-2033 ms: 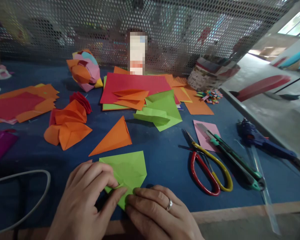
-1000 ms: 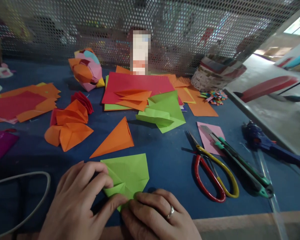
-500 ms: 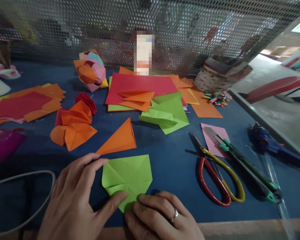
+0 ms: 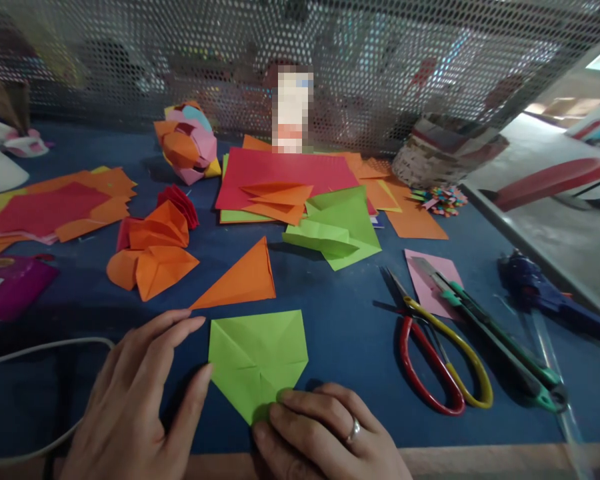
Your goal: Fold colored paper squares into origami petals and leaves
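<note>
A sheet of green origami paper [image 4: 258, 347] lies in front of me, creased, with its lower corners folded towards a point at the bottom. My right hand [image 4: 325, 433], a ring on one finger, closes over that bottom point, fingertips on top of the paper and thumb low beside it. On the other side my left hand [image 4: 145, 393] is open, thumb and fingers spread apart. Its thumb tip is close to the paper's left edge. A folded orange paper triangle [image 4: 245, 277] lies just beyond the green sheet.
Scissors [image 4: 437, 360], a green utility knife [image 4: 500, 340] on pink paper and a blue glue gun [image 4: 545, 293] lie to the right. Orange folded pieces [image 4: 163, 267] and a white cable [image 4: 45, 347] are on the left. A red sheet [image 4: 290, 170] and green paper [image 4: 340, 227] lie behind.
My left thumb has drawn back leftwards off the green paper, and the left hand has opened. The lower left fold now lies flatter. My right hand has stayed on the bottom point.
</note>
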The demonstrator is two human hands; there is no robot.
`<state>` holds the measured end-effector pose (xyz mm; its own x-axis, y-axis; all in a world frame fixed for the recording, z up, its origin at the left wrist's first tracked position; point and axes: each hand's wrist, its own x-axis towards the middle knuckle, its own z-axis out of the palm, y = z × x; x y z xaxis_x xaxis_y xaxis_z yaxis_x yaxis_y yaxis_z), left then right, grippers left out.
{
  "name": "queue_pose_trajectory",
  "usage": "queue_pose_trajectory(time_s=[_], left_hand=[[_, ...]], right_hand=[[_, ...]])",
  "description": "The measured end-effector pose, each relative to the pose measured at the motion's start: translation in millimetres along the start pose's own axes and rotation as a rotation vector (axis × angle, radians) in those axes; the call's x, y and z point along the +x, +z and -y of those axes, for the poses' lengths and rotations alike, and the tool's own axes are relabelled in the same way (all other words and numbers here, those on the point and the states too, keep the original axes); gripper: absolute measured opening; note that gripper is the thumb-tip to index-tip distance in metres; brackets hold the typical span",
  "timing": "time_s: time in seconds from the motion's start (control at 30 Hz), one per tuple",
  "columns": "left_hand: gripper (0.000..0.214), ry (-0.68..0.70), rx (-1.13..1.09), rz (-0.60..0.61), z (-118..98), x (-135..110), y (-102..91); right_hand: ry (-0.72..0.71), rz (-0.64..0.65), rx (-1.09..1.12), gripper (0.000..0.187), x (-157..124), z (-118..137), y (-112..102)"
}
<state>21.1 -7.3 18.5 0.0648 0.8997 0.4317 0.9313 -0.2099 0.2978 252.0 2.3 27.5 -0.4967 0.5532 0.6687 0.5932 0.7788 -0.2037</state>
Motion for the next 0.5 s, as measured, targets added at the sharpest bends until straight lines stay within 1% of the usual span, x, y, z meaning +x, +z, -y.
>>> queue_pose_trajectory(time_s=[0.1,0.13,0.2,0.23,0.3,0.37,0.5], left_hand=[[0.039,0.063,-0.005,-0.083,-1,-2,0.5],[0.04,0.115,-0.011,-0.121,-3,-5,1.0],[0.051,0.253,-0.053,-0.16,-8,-11,2.3],[0.055,0.314,-0.086,-0.151,-11,-14,3.0],[0.05,0.39,-0.132,-0.101,-17,-18,4.3],[0.039,0.423,-0.13,-0.065,-21,-17,5.1],[0.04,0.475,-0.107,-0.051,-20,-9,5.6]], right_hand=[[0.013,0.011,0.005,0.024,-1,1,0],[0.022,0.011,0.009,0.023,-2,2,0],[0.032,0.018,0.024,0.022,-3,2,0],[0.035,0.02,0.033,0.022,-3,2,0],[0.037,0.028,0.051,0.022,-3,3,0],[0.039,0.04,0.075,0.021,-3,3,-1],[0.077,0.056,0.158,0.017,-4,0,-3]])
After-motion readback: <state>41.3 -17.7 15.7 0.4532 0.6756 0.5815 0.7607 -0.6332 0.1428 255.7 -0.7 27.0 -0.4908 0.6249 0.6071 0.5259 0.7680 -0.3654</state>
